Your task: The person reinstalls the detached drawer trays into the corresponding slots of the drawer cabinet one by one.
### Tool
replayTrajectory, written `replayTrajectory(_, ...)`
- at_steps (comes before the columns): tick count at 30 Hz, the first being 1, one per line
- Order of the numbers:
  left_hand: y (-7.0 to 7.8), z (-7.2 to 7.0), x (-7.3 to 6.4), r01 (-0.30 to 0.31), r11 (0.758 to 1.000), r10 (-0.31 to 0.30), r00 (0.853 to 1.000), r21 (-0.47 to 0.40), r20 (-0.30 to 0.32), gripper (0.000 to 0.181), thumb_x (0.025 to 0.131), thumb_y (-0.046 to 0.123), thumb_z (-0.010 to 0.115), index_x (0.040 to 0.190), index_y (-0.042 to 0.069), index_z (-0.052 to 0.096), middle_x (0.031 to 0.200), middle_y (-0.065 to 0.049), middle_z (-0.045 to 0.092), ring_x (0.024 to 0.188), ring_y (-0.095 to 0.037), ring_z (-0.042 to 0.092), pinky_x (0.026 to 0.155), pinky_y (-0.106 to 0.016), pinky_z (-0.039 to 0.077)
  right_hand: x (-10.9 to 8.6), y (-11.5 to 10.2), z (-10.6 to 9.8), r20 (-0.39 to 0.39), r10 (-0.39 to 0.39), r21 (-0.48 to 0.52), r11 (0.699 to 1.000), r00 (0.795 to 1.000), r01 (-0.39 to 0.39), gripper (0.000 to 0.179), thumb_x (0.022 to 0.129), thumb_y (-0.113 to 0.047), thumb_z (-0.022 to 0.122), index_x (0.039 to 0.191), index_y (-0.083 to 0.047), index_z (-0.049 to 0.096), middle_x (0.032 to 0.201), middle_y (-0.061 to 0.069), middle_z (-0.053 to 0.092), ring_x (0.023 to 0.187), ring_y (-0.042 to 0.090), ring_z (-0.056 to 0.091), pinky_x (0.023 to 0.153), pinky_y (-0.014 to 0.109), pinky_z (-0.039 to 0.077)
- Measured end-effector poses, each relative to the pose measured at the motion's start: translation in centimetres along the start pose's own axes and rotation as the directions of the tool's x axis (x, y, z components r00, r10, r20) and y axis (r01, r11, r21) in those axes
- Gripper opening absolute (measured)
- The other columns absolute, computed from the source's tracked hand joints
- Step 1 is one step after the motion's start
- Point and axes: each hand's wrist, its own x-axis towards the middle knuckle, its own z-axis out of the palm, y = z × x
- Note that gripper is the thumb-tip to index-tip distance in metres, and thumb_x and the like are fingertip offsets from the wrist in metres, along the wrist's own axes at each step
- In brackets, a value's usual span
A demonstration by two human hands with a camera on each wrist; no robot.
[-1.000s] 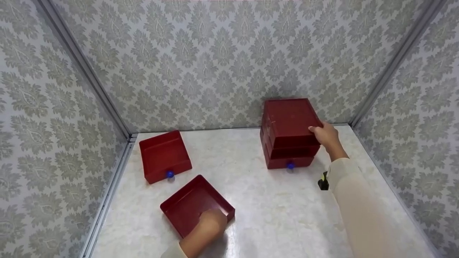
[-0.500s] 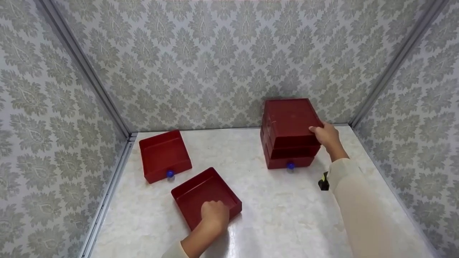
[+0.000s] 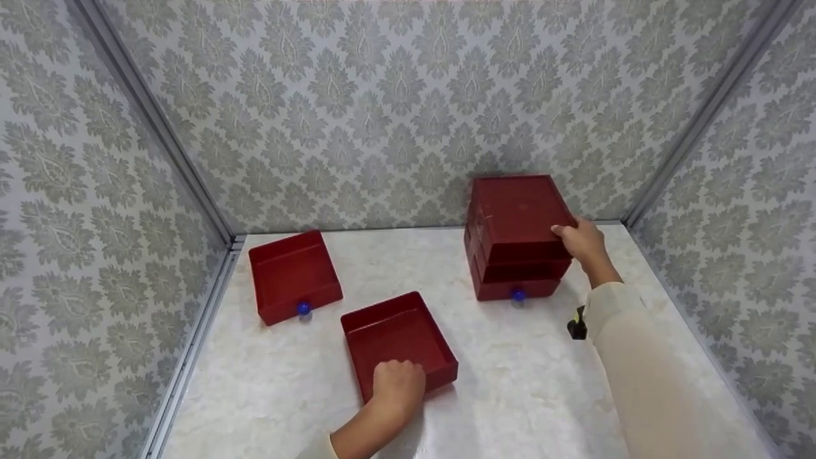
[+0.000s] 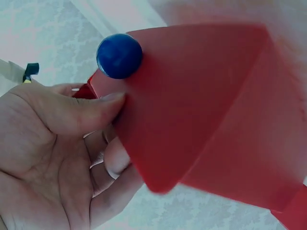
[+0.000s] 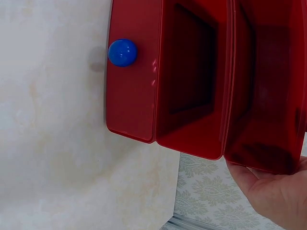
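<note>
A red drawer (image 3: 401, 338) is pinched at its front panel by my left hand (image 3: 399, 389). In the left wrist view the thumb presses on the panel's outer face beside the blue knob (image 4: 120, 56), with fingers curled over the panel's edge. To the right stands a red drawer cabinet (image 3: 523, 210) against the back wall. Its lowest drawer is in place, showing a blue knob (image 5: 123, 52); two slots above it are vacant. My right hand (image 3: 581, 243) grips the cabinet's upper right side, thumb on top.
A second red drawer (image 3: 294, 280) with a blue knob lies at the back left of the white table (image 3: 255, 382). Patterned walls (image 3: 395, 115) enclose the back and both sides. Close by the right sleeve is a small black and yellow object (image 3: 577, 324).
My left hand has moved the drawer rightward and slightly away from me, turning it so its front faces me more squarely. The right hand and the cabinet have stayed put.
</note>
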Motion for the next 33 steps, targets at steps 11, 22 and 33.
replayTrajectory(11,3.7,-0.7,-0.7,-0.156,0.987,0.16,0.969,0.036,-0.189,0.01,0.086,0.025,0.072,0.079,0.02,0.069,0.069,0.001,0.066,0.061,-0.019,0.055,0.049,-0.035,0.044,0.0,0.1,-0.2,0.013,-0.009,-0.005,1.0,1.0,0.009,0.068,0.102,-0.042,0.049,0.157,-0.004,0.036,0.153,0.024,0.047,0.137,0.041,0.048,0.115,0.058,0.037)
replayTrajectory(22,7.6,-2.7,-0.4,-0.241,0.965,0.263,0.908,0.105,-0.328,0.015,0.082,0.037,0.076,0.076,0.027,0.065,0.07,0.008,0.063,0.063,-0.015,0.053,0.052,-0.031,0.034,0.1,0.0,0.0,0.02,-0.007,0.008,1.0,1.0,0.007,0.069,0.102,-0.04,0.05,0.159,-0.007,0.032,0.156,0.023,0.043,0.139,0.041,0.046,0.116,0.058,0.036)
replayTrajectory(33,12.0,-4.0,1.4,-0.343,0.932,0.358,0.92,0.114,-0.16,0.006,0.091,0.038,0.069,0.095,0.034,0.07,0.084,0.011,0.069,0.081,-0.013,0.06,0.078,-0.037,0.043,0.0,0.0,0.0,0.024,-0.012,-0.001,1.0,1.0,0.012,0.069,0.102,-0.041,0.049,0.159,-0.006,0.032,0.156,0.024,0.043,0.139,0.042,0.046,0.115,0.058,0.036)
